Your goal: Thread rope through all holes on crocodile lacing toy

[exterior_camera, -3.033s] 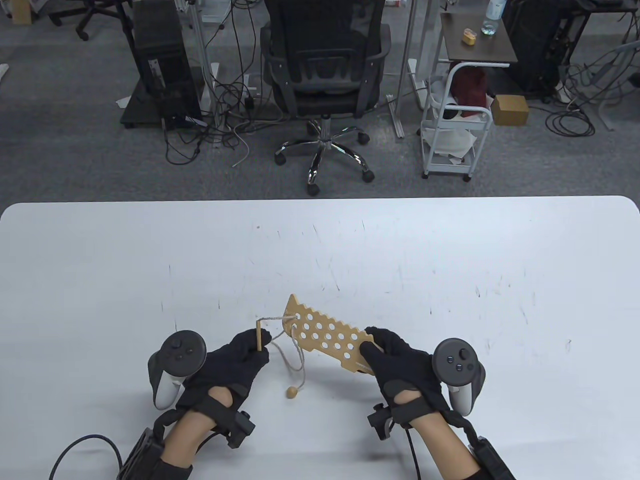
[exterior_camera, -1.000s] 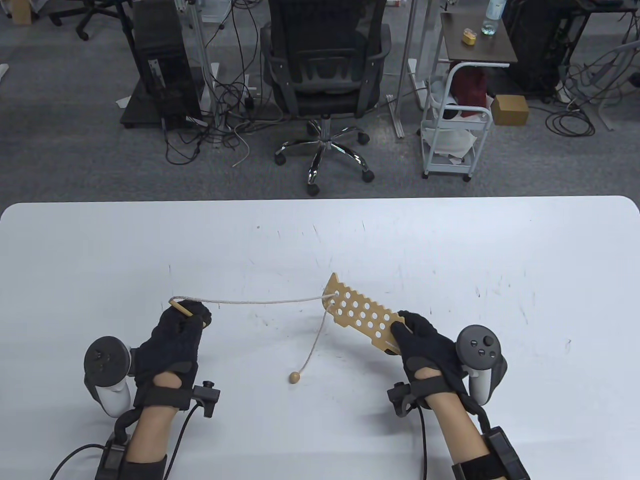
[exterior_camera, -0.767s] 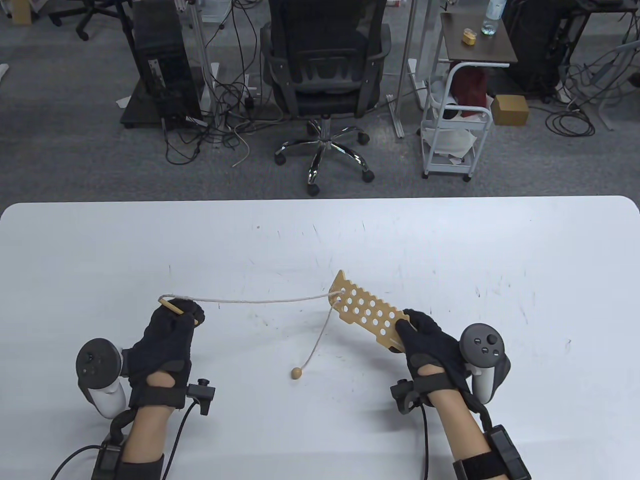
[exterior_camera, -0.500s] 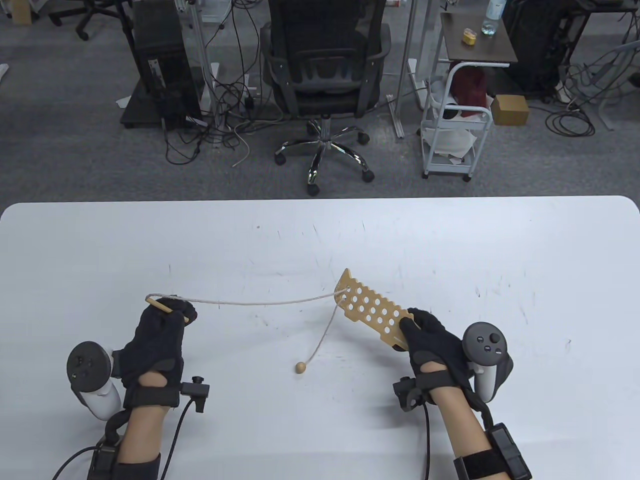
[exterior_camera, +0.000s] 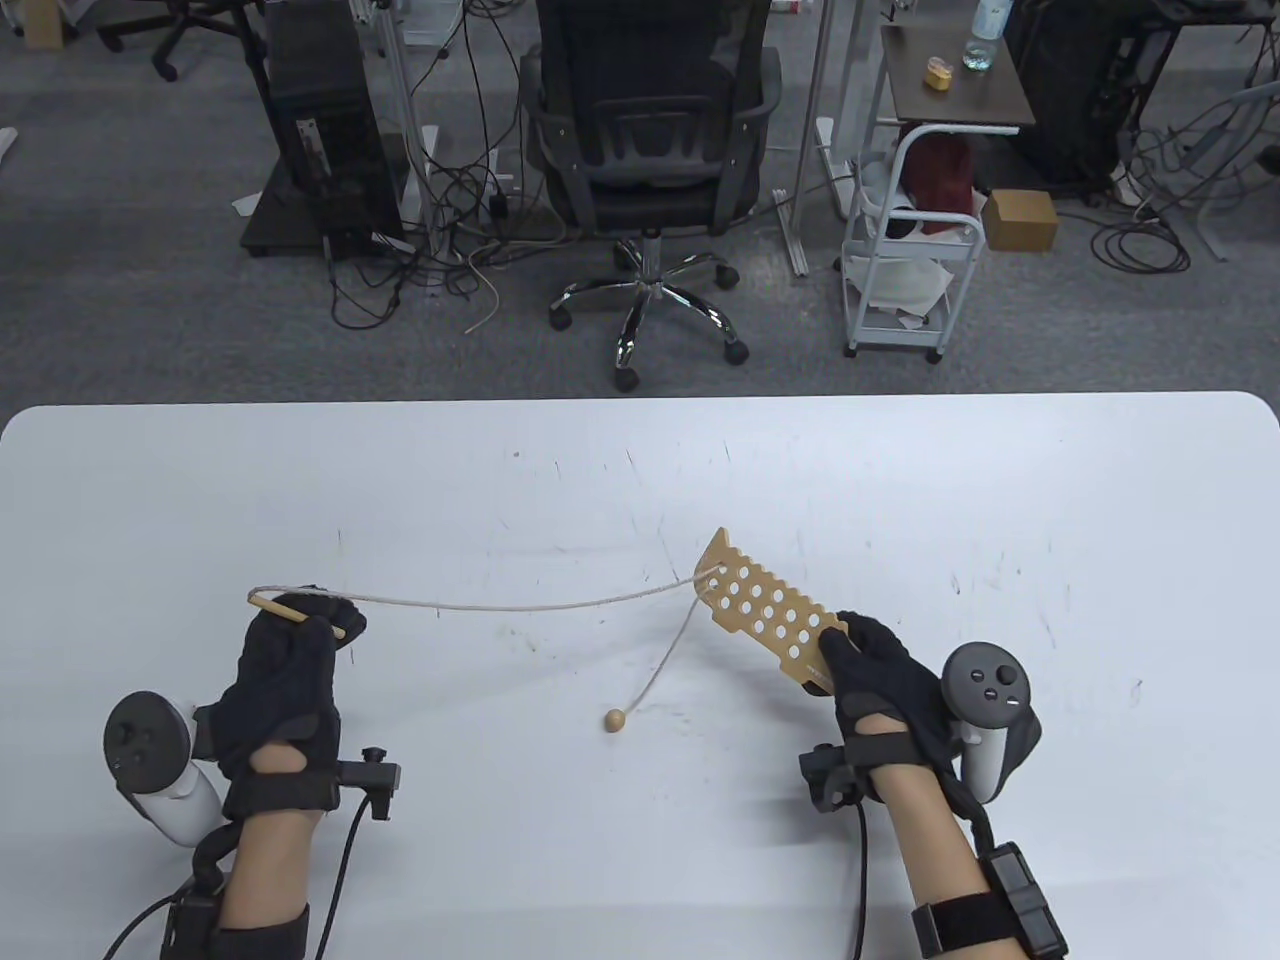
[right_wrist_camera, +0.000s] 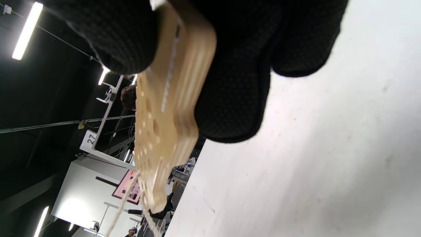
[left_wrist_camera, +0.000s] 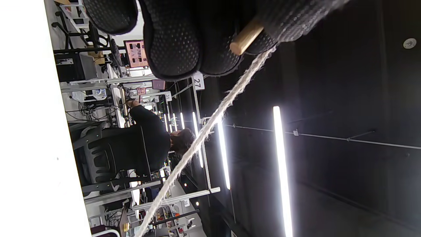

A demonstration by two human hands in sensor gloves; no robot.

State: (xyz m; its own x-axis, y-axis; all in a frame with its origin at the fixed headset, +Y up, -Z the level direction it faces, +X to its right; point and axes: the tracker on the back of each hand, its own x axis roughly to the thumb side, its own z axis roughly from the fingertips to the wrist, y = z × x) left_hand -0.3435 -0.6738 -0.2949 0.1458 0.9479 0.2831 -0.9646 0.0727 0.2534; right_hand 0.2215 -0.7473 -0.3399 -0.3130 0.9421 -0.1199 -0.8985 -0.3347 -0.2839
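1. Table view: the right hand (exterior_camera: 880, 680) gripped the crocodile lacing toy (exterior_camera: 765, 620) by its near end, fingers curled round the board, so that the perforated length stood raised off the table (exterior_camera: 640, 480) and angled away to the left, keeping the holes reachable from both faces.
2. Table view: the left hand (exterior_camera: 285, 665) pinched the wooden needle (exterior_camera: 300, 612), held well apart from the toy; this spacing drew the rope (exterior_camera: 520, 605) in a long, slightly sagging line to a hole at the toy's far tip. A second run of rope dropped from that tip to the bead (exterior_camera: 615, 719), which lay on the table between the hands and presumably served as the stopper.
3. Left wrist view: the fingers (left_wrist_camera: 174, 39) were curled closed on the needle (left_wrist_camera: 245, 41), whose blunt end protruded; the rope (left_wrist_camera: 204, 131) left it in a straight, fairly taut line, consistent with slack being drawn through.
4. Right wrist view: thumb and fingers (right_wrist_camera: 236, 82) clamped the thick edge of the toy (right_wrist_camera: 164, 108) above the table (right_wrist_camera: 329, 148); rope strands trailed from its far end. Only the tip appeared laced, so most holes likely remained.
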